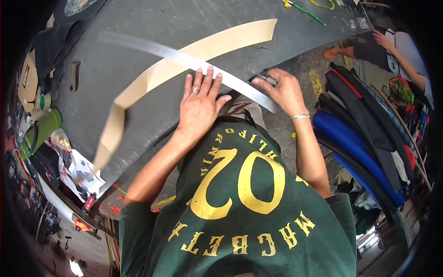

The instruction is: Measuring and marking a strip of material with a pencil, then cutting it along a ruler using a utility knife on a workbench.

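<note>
A: Under the palm?

B: Long flat silver metal ruler [184, 57], lying aslant on the dark grey worktable [134, 27], running from eleven o'clock down to the table edge near three o'clock of the left hand [199, 105]. Blurred toward its far end.

A: And that hand?

B: Laid flat, fingers spread narrow and straight, tips touching the ruler's near edge. Ring on one finger. Holding nothing, only pressing down.

A: Beneath the ruler?

B: Long curved tan cardboard strip [217, 44], crossing under the steel, one end up at one o'clock, the other bending down toward seven o'clock past the table edge.

A: The other side?

B: Right hand [282, 90] at three o'clock of the left, just beside the ruler's near end, fingers curled around a small dark pen-like tool [270, 81]. Kind of tool too small to tell. Thin silver bracelet [300, 117] on the wrist.

A: Further out?

B: Green tube-shaped roll [44, 129] at nine o'clock on the table's left rim, with loose clutter about it. Stacked dark and blue curved sheets [355, 134] at three o'clock, well apart from the table. Another person [392, 46] seated at two o'clock. Dark green printed shirt [240, 212] at six o'clock, filling the lower part.
</note>
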A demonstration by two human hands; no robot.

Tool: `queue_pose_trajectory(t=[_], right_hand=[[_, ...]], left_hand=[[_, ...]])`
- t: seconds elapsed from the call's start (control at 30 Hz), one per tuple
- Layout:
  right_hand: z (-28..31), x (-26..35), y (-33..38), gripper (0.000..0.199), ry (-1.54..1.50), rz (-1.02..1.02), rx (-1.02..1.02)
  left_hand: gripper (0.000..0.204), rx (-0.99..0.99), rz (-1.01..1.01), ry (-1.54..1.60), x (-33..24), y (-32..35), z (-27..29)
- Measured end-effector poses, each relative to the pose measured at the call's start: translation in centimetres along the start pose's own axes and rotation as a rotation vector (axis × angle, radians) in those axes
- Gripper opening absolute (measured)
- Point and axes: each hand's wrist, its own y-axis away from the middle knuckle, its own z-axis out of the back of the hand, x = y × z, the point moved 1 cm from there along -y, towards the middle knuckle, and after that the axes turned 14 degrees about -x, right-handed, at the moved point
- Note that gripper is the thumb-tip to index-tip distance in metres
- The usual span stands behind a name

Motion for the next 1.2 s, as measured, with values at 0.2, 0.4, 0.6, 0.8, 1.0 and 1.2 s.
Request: queue_pose_trajectory(t=[0.2, 0.4, 0.6, 0.8, 1.0, 1.2], right_hand=[[-5.1, -0.1, 5.7, 0.037, -0.414, -0.367, 0.032], [-6.7, 0.0, 9.6, 0.030, -0.495, -0.525, -0.097], [-7.1, -0.1, 10.2, 0.026, -0.578, -0.617, 0.008], [-7.7, 1.8, 6.4, 0.022, -0.646, -0.554, -0.187], [-8.2, 1.7, 6.3, 0.019, -0.704, -0.566, -0.207], [-8.1, 2.0, 6.4, 0.017, -0.706, -0.570, -0.271]], left_hand=[[0.048, -0.048, -0.182, 0.060, 3.8, -4.2, -1.1], [0.057, -0.102, -0.101, 0.094, 4.7, -8.5, -2.1], [0.061, -0.154, -0.168, 0.069, 4.9, -10.0, -2.4], [0.056, -0.113, -0.235, -0.029, 3.6, -10.4, -2.1], [0.051, -0.081, -0.123, -0.271, 1.8, -7.9, -1.8], [0.054, -0.101, -0.068, -0.227, 1.3, -8.2, -1.4]])
